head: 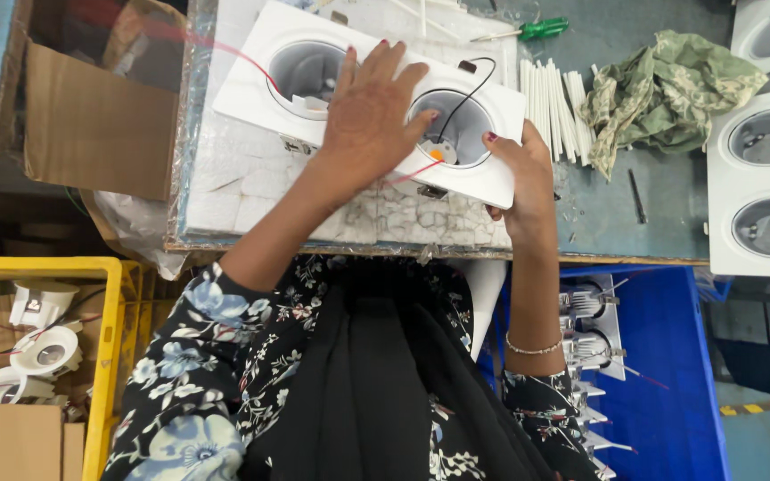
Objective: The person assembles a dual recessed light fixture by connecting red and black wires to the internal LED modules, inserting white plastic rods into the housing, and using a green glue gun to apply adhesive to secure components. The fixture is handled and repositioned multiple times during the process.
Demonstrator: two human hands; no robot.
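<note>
1. 2 hands are on 1 thing: a white twin downlight housing (376,98) that lies on the pale foam pad (251,178) at the near edge of the bench (661,223).
2. I see its long axis run slantwise, from the far left of the pad down toward the near right, so its right end sits closest to me.
3. My left hand (372,111) lies flat and spread on the middle of the housing, between its 2 round openings, pressing down rather than clamping; the fingers point away from me.
4. My right hand (519,178) grips the near right corner of the housing, thumb on the top face by the right opening (456,125), fingers hidden beneath the edge.
5. The right hand is the nearer one to that opening, where a black wire (470,93) loops in and a red wire (416,172) leaves across the rim.
6. The hands are apart, with the right opening between them.
7. Just right of the housing a bundle of white sticks (550,107) lies on the bench, with a crumpled green cloth (661,89) beyond it and a green-handled screwdriver (532,31) at the far edge.
8. More white housings (764,178) sit at the right edge of the bench, well apart from both hands.
</note>
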